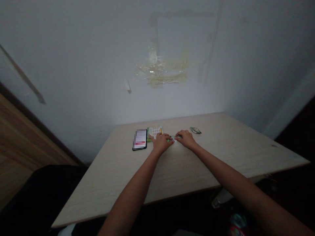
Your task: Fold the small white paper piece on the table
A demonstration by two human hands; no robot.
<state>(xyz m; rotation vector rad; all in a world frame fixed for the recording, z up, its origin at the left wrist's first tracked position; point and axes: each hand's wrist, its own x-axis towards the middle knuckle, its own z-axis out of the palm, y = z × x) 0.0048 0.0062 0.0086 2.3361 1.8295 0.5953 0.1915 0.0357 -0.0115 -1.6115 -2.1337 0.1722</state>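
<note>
Both hands meet near the far middle of the table. Between them lies a small green-and-white piece (174,138), perhaps a wrapper or sachet; the fingers cover much of it. My left hand (161,143) has its fingertips closed on the left side of this piece, while the hand overlaps a printed green-and-white packet or leaflet (155,130) behind it. Bent fingers of my right hand (186,139) pinch the right side of the piece. A smartphone (140,139) with its screen lit lies left of my left hand. Beyond my right hand is a small crumpled green-and-white wrapper (195,130).
The pale wooden table (110,177) backs onto a grey wall (86,65) with remains of clear tape (167,73). A black chair or cloth (49,186) stands at the left. Dim objects, one red (236,230), lie below the table's front right edge.
</note>
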